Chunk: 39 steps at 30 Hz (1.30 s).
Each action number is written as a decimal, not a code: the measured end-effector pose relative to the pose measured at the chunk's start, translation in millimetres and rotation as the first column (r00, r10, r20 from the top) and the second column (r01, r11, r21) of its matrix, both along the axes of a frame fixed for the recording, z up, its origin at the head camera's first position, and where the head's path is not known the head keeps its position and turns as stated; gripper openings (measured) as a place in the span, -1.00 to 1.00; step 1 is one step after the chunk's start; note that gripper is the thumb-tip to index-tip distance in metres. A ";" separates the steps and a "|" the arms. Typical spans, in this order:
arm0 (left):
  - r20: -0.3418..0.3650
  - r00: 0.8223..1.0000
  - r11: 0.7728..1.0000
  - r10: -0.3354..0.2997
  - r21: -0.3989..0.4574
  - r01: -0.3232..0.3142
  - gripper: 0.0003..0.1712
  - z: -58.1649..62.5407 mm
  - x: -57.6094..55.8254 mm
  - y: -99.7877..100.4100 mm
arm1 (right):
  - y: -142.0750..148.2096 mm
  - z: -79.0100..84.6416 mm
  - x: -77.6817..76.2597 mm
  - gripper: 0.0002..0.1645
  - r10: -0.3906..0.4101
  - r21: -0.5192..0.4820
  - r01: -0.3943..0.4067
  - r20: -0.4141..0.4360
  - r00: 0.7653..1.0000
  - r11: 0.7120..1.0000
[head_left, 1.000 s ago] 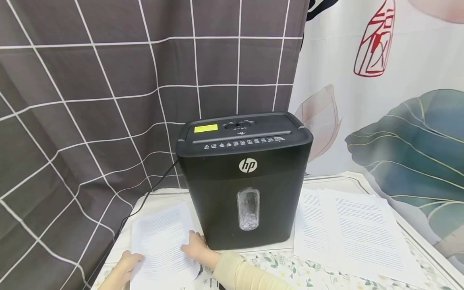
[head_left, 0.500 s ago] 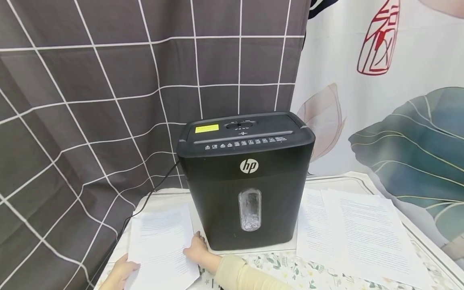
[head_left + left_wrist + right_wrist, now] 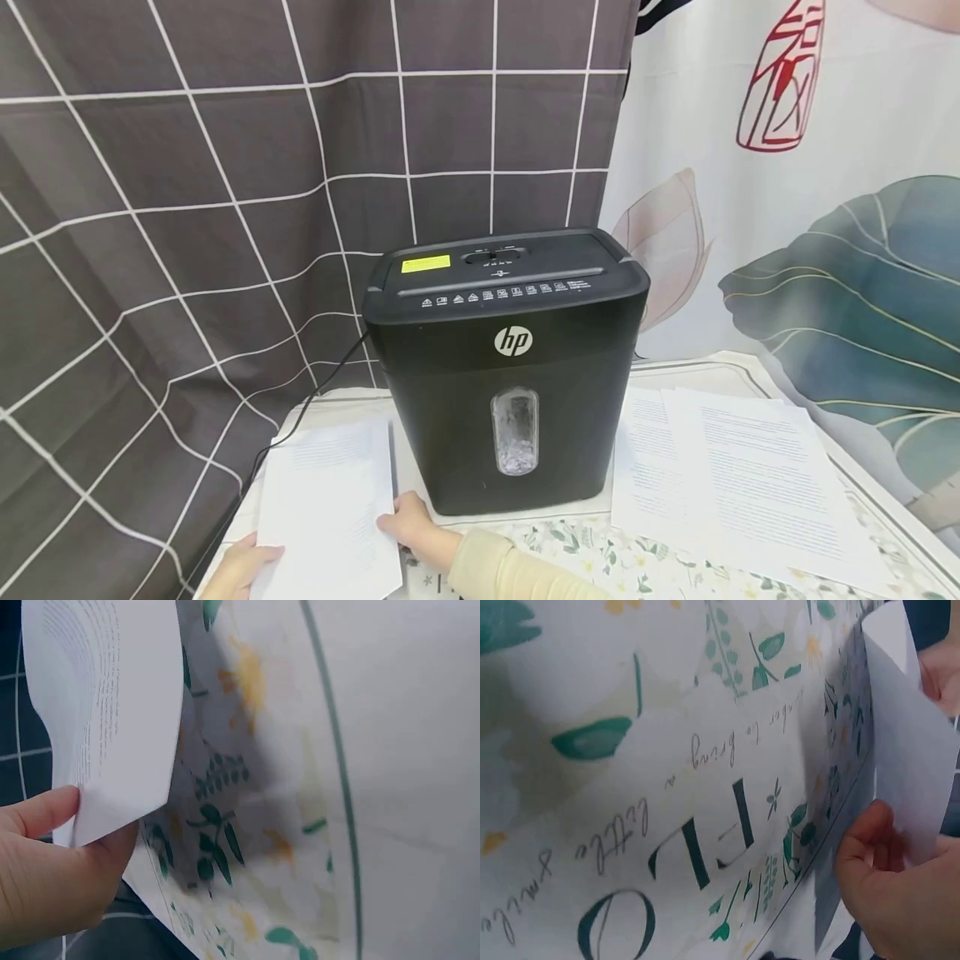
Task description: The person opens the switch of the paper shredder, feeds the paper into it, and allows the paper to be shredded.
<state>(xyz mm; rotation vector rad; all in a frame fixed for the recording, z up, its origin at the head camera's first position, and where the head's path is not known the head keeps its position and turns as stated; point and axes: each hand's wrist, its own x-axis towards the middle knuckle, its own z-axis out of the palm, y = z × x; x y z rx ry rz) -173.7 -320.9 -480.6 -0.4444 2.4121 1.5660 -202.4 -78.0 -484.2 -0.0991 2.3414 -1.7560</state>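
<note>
Head view: the printed sheets [image 3: 326, 500] are over the desk [image 3: 712, 377], left of the shredder [image 3: 465, 400], with each grip — left hand [image 3: 242, 568], right hand [image 3: 414, 523] — clamped on a side edge. Left wrist: thumb in front, fingers behind; the sheets bow, so even tension should suit. Right wrist: the opposite edge is pinched; matching heights should prevent skewing

Held papers [image 3: 322, 517], print [image 3: 109, 682] illegible (tiny)

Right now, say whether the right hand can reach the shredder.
Probably yes: the right hand is close beside the shredder, nothing visible between, though it grips papers.
</note>
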 end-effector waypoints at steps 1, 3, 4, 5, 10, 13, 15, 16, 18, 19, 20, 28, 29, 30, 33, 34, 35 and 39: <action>-0.007 1.000 1.000 0.004 0.027 -0.004 -0.29 0.3 0.7 -1.8 | 1.4 0.3 -0.6 -0.78 0.003 -0.001 -0.003 -0.015 1.000 1.000; -0.011 1.000 0.996 -0.005 0.088 0.006 -0.32 0.2 1.6 -6.5 | 4.5 0.8 -2.1 -0.80 0.015 0.005 -0.015 -0.051 0.999 1.000; -0.009 1.000 0.994 -0.016 0.111 0.016 -0.34 0.1 2.0 -9.2 | 6.3 1.4 -2.8 -0.80 0.029 0.011 -0.028 -0.066 0.997 1.000; -0.006 1.000 0.992 -0.020 0.128 0.021 -0.34 -0.2 2.6 -11.6 | 8.2 2.1 -3.0 -0.79 0.045 0.013 -0.044 -0.081 0.996 0.999; -0.037 0.999 1.000 -0.008 0.006 0.008 -0.33 -0.9 7.0 -18.1 | 14.7 9.2 -5.0 -0.74 0.173 -0.015 -0.177 -0.145 0.974 0.984; -0.077 0.997 0.999 0.032 -0.035 -0.035 -0.36 -0.8 7.0 -17.8 | 17.0 15.9 -7.1 -0.72 0.200 -0.059 -0.214 -0.184 0.962 0.975; -0.098 0.994 0.999 0.050 0.006 -0.050 -0.36 1.0 5.7 -17.3 | 18.5 20.7 -8.0 -0.72 0.197 -0.074 -0.217 -0.214 0.957 0.973; -0.112 0.992 0.998 0.060 0.041 -0.056 -0.37 2.0 5.2 -17.5 | 19.4 22.9 -8.5 -0.72 0.197 -0.075 -0.220 -0.236 0.951 0.973; -0.142 0.986 0.992 0.088 0.099 -0.074 -0.39 5.0 4.4 -18.2 | 20.7 26.6 -9.6 -0.72 0.197 -0.077 -0.226 -0.279 0.940 0.971; -0.152 0.983 0.988 0.100 0.131 -0.080 -0.38 6.8 4.2 -18.7 | 21.2 28.1 -9.9 -0.72 0.201 -0.071 -0.233 -0.305 0.931 0.970; -0.170 0.979 0.982 0.114 0.167 -0.085 -0.41 8.6 4.1 -19.3 | 21.8 29.8 -10.1 -0.71 0.207 -0.065 -0.240 -0.327 0.922 0.968; -0.269 0.936 0.951 0.227 0.269 -0.154 -0.67 19.1 9.9 -18.1 | 26.3 46.1 -6.6 -0.71 0.288 -0.046 -0.324 -0.356 0.889 0.945; -0.289 0.927 0.952 0.240 0.258 -0.166 -0.70 19.5 11.3 -17.1 | 27.6 49.1 -5.4 -0.71 0.299 -0.044 -0.334 -0.352 0.887 0.941; -0.311 0.917 0.953 0.250 0.246 -0.176 -0.68 19.7 12.6 -16.0 | 28.8 52.4 -4.3 -0.72 0.311 -0.035 -0.345 -0.355 0.882 0.938; -0.364 0.894 0.961 0.261 0.183 -0.207 -0.66 23.0 16.2 -13.3 | 32.3 63.5 -1.4 -0.76 0.336 0.017 -0.358 -0.387 0.858 0.934; -0.381 0.884 0.958 0.273 0.195 -0.211 -0.75 25.1 17.5 -12.6 | 33.2 67.5 -0.4 -0.80 0.340 0.037 -0.356 -0.400 0.851 0.934; -0.395 0.874 0.954 0.283 0.206 -0.216 -0.81 27.5 18.9 -12.0 | 33.7 71.6 0.5 -0.81 0.341 0.051 -0.352 -0.415 0.844 0.935; -0.498 0.785 0.916 0.368 0.339 -0.215 -0.68 41.0 22.3 -6.3 | 35.1 86.9 4.5 -0.85 0.317 0.077 -0.318 -0.455 0.832 0.945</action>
